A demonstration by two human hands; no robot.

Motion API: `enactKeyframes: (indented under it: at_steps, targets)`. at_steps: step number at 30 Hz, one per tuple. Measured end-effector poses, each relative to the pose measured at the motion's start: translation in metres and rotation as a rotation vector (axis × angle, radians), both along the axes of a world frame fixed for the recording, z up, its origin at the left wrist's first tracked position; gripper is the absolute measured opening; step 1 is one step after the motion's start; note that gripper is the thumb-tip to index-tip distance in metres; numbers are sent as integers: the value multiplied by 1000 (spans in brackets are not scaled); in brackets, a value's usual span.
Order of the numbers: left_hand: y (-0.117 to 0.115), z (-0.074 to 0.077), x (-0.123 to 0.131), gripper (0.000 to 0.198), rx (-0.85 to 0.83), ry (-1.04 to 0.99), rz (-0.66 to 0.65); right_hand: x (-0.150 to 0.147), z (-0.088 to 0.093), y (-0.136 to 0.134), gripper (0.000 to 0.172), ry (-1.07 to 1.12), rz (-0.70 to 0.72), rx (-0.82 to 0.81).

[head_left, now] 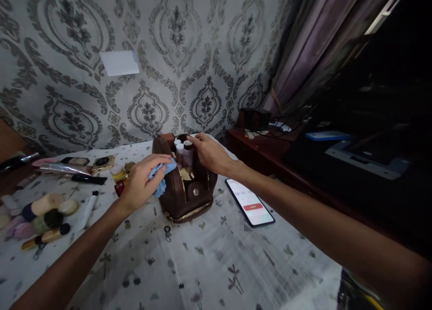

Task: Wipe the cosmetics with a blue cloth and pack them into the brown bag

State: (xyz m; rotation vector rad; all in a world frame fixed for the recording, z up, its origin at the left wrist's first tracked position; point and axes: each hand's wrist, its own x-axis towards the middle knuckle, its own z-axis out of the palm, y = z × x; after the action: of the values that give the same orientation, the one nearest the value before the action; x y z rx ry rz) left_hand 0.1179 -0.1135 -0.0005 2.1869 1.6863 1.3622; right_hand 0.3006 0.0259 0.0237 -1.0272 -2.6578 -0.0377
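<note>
A dark brown makeup bag [175, 206] stands unzipped on the cloth-covered table. Upright bottles with white caps [180, 153], a dark-capped tube [188, 155] and a gold round item [187, 173] show inside it. My left hand [141, 181] is closed around a crumpled light blue cloth [161, 177], pressed to the bag's left side. Over the bag's right and back edge lies my right hand [213, 155], its fingers bent at the back rim beside the bottles. Some of its fingertips are hidden.
A phone [251, 204] showing a timer lies right of the bag. Several cosmetics, among them a white tube [88, 211] and a gold compact [103, 163], spread over the left side. Behind stands a patterned wall [175, 53]; a dark red desk [256, 150] adjoins at right.
</note>
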Motion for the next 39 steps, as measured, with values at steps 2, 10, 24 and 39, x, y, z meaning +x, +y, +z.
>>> enactKeyframes:
  at_steps: [2, 10, 24, 39]
  targets:
    - [-12, -3, 2, 24, 41, 41, 3, 6, 2, -6, 59, 41, -38, -13]
    - [-57, -38, -3, 21, 32, 121, -84, 16, 1, -28, 37, 66, 172, 87]
    - [-91, -100, -10, 25, -304, -82, -120, -38, -12, -23, 42, -570, 175, -254]
    - [-92, -99, -11, 26, -351, -217, -88, -34, -27, -17, 30, -457, 93, -235]
